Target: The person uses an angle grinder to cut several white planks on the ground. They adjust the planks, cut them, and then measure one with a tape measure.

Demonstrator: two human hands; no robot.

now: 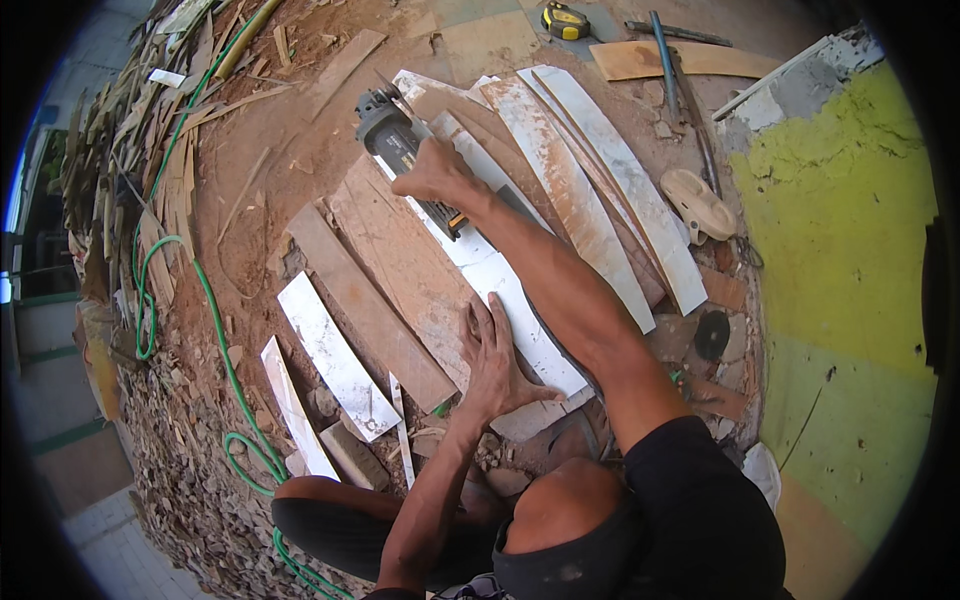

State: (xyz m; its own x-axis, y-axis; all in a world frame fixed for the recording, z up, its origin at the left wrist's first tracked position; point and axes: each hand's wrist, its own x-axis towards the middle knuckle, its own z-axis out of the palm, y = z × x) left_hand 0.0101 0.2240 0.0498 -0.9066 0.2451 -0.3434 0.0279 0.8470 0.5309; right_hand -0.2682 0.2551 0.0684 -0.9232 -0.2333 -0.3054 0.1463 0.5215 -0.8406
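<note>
1 black tool [390, 140] is gripped by the right hand [440, 177], upper middle. The left hand [490, 372] lies spread on a white board [532, 335], center.

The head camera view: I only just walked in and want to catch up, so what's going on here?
The person's right hand grips a dark power tool over the far part of a white board. The left hand is spread across that board's nearer part and the edge of a wide brown board beside it. Whether the tool's working end touches anything is hard to tell. Other boards lie on both sides, with a yellow-and-black tape measure beyond them.
</note>
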